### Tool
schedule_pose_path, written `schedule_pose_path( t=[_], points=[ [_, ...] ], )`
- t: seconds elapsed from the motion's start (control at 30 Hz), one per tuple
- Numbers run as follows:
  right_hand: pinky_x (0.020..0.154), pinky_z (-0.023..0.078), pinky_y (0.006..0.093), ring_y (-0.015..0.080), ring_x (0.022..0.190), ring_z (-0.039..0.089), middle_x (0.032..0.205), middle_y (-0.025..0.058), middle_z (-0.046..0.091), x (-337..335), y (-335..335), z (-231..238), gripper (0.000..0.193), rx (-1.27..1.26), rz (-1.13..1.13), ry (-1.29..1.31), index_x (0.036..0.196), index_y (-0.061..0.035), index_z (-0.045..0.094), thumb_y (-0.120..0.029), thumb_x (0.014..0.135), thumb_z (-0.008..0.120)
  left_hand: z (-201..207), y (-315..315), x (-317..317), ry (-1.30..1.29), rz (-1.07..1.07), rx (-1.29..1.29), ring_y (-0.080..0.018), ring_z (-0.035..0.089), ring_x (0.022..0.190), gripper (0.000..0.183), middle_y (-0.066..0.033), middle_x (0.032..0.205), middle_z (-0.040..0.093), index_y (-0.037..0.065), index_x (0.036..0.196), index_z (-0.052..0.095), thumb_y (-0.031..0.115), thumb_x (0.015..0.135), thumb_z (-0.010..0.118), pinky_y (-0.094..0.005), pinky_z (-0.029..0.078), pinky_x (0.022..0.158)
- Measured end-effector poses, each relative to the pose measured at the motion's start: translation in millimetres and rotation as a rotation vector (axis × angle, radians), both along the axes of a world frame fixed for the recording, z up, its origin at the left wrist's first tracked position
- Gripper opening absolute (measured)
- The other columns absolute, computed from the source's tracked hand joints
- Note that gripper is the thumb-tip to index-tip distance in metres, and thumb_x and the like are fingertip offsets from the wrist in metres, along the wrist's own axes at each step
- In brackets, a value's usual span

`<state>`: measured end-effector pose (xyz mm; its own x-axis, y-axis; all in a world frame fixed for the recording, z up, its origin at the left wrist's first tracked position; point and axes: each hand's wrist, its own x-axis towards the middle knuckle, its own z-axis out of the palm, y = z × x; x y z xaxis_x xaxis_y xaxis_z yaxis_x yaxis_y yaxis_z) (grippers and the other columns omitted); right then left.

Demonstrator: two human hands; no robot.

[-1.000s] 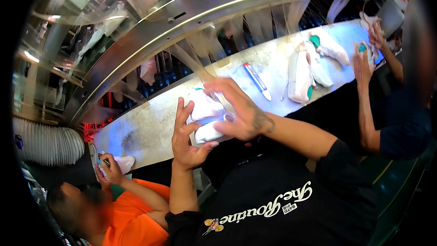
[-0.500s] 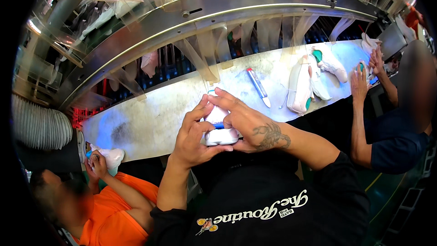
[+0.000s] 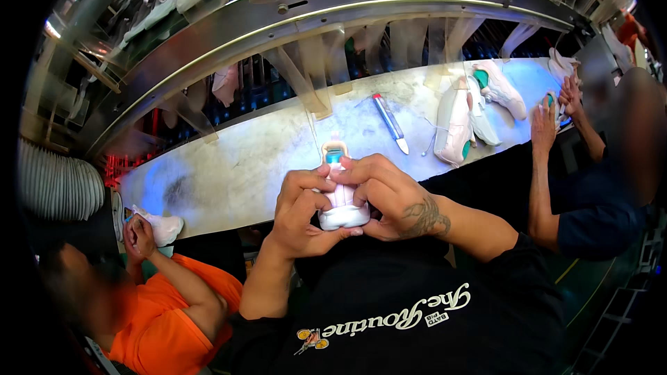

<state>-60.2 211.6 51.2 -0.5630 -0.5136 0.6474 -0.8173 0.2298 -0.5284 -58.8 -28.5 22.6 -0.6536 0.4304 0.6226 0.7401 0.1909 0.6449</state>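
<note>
Between my two hands is a pale pink and white shoe [image 3: 344, 217], its rounded white end nearest me. A teal patch shows inside the loop at its far end. My left hand [image 3: 297, 205] grips the shoe's left side, with the thumb low by the white sole. On the opposite side my right hand [image 3: 390, 198] is closed round it, fingertips pressing the upper close to the left hand's fingertips. The fingers hide much of the middle of the shoe. Beyond my right hand lies a slim pen-like tool [image 3: 390, 123] with a red end and white tip.
Shoes [image 3: 453, 125] and a pale sole [image 3: 483, 123] lie right on the worktable [image 3: 236, 173]. Clear strips [image 3: 306, 76] hang from the metal machine along its far edge. A person in orange [image 3: 174, 305] works at left; another in dark clothes [image 3: 583, 229] at right.
My hands have shifted slightly down and right with the shoe. Fingers that covered its far end have drawn back and bent, so the loop and teal patch show.
</note>
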Motion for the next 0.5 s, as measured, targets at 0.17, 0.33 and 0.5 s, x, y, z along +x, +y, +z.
schedule_pose_path(
  t=[0.17,0.33,0.5],
  points=[
    [0.101,0.060,0.0461,0.0389,0.123,0.069,0.131,0.0186,0.071,14.0,2.6,-3.9,0.038,0.000,-0.030,0.018,0.091,-0.0023,0.063,-0.007,0.072,0.095,3.8,6.6,-11.8,-0.017,-0.154,0.020,-0.0525,0.050,0.147,0.055,-0.0324,0.151,0.051,0.009,0.086,0.056,0.023,0.066,0.106,-0.0609,0.038,0.124],
    [0.099,0.062,0.0445,0.0367,0.115,0.071,0.130,0.0180,0.070,19.7,10.3,-9.6,0.040,-0.029,-0.024,0.003,0.097,-0.0028,0.064,-0.007,0.073,0.096,-22.3,9.9,-2.3,-0.153,-0.266,0.148,-0.0520,0.046,0.153,0.070,-0.0341,0.160,0.048,0.008,0.111,0.054,0.022,0.067,0.107,-0.0620,0.035,0.126],
    [0.111,0.055,0.0491,0.0410,0.138,0.056,0.159,0.0281,0.043,17.5,21.3,-26.8,0.082,-0.101,0.077,-0.201,0.141,0.0007,0.053,-0.016,0.075,0.098,-27.2,8.7,0.5,-0.196,-0.287,0.185,-0.0467,0.043,0.156,0.100,-0.0301,0.161,0.048,0.008,0.140,0.045,0.021,0.065,0.109,-0.0588,0.034,0.129]
  ],
)
